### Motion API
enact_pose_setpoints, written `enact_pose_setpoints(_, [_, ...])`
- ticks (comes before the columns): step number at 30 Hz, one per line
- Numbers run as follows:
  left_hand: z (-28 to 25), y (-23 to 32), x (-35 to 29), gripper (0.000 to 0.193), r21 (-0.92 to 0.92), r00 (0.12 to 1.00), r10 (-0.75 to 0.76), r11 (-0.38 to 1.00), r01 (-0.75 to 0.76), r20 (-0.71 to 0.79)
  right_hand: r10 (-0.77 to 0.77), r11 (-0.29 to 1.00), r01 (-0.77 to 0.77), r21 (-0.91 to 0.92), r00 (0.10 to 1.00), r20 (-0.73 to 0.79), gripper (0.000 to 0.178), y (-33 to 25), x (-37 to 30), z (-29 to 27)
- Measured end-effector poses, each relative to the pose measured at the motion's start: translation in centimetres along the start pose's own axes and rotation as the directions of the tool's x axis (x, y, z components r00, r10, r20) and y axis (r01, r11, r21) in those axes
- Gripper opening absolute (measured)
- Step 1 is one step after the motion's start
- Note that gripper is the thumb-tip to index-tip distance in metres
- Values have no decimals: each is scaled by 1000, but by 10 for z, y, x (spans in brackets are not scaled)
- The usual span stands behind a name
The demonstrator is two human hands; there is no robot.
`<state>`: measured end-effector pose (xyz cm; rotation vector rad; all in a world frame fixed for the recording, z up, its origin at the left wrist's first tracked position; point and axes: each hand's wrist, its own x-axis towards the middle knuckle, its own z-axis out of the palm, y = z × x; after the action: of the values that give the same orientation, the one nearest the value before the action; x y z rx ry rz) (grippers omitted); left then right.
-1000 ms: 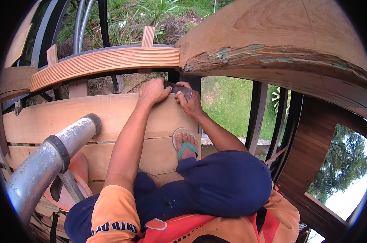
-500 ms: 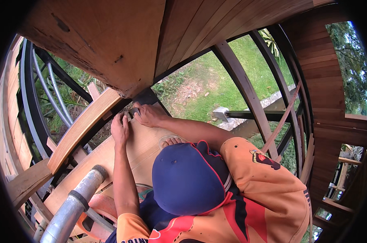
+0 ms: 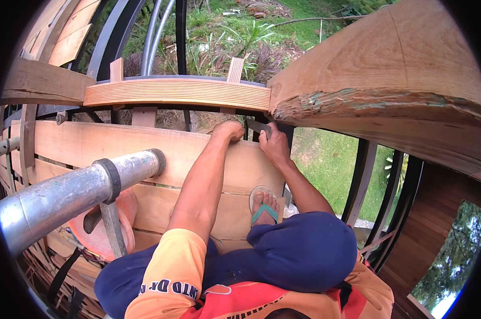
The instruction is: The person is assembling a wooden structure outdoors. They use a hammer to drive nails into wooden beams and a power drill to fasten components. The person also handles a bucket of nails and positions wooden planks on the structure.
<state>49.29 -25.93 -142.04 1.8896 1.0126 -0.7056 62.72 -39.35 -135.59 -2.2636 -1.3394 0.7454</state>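
Note:
My right hand [image 3: 274, 144] is closed on a flat grey strip [image 3: 258, 126], perhaps metal; its kind is unclear. The strip slants toward the gap beyond the plank edge, just below the rough lower corner of a thick wooden beam [image 3: 378, 69]. Beside it, my left hand [image 3: 230, 131] is curled into a fist at the far edge of the wide plank [image 3: 118, 141]. Whatever its fingers hold, if anything, is hidden. A ribbed wooden board [image 3: 176, 95] runs just beyond both hands and meets the beam.
A metal pipe with a dark collar [image 3: 113, 178] juts in from the left. Under it sits an orange-red container [image 3: 126, 210] with a grey handle-like piece. My foot in a green-strapped sandal [image 3: 264, 207] rests on the planks. Dark frame bars stand at right above grass [image 3: 325, 159].
The view has swung, so the beam now lies at upper right and the ribbed board runs across. Both hands stay close together near the beam's corner; the grey strip shows more clearly.

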Motion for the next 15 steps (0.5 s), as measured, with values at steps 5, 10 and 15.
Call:
enact_pose_setpoints(5, [38, 42, 61, 34, -156, 974, 154, 979, -129, 165, 67, 978, -72, -198, 997, -33, 31, -6, 0, 3])
enact_pose_setpoints(10, [61, 41, 92, 34, -167, 976, 174, 974, -152, 130, 140, 973, -147, -179, 989, -53, 30, -7, 3, 5])
enact_pose_setpoints(15, [57, 47, 80, 40, -278, 984, 175, 948, -157, 38, 90, 988, -103, -118, 990, -108, 32, -4, 12, 10])
